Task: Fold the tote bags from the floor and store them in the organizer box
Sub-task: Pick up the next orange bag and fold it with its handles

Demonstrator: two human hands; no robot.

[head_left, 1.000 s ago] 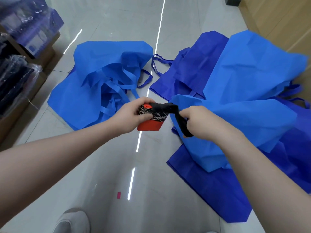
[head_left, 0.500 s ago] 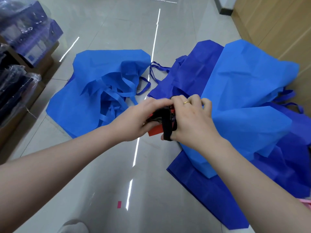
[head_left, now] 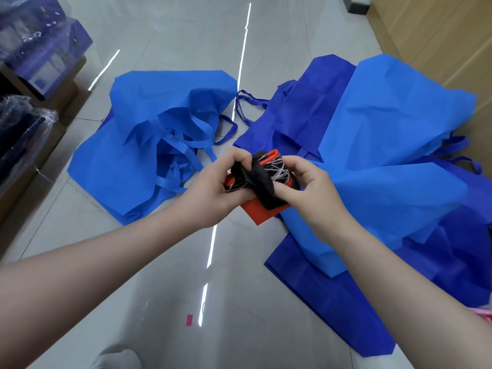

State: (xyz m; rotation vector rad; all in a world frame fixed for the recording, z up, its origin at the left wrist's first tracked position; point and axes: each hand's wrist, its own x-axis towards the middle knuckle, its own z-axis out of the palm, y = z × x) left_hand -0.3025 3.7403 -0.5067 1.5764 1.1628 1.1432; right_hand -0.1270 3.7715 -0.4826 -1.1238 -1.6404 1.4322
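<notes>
Head view: both hands [head_left: 262, 183] grip folded bag [head_left: 262, 194].

Place: likely a stockroom or shop back area | Floor: glossy grey tiles [head_left: 165, 262] mirrored ceiling strip lights | 9–10 o'clock: cardboard boxes [head_left: 60, 97] held plastic-wrapped goods [head_left: 34, 41], contents blurred | 1–2 o'clock: wood-panelled wall [head_left: 439, 41] | 12 o'clock: blue tote bags [head_left: 138, 145] lay heaped.

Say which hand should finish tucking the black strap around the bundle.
Probably right. The left hand grips the red and black bundle from underneath, steadying it; the right hand already pinches the black strap.
</notes>
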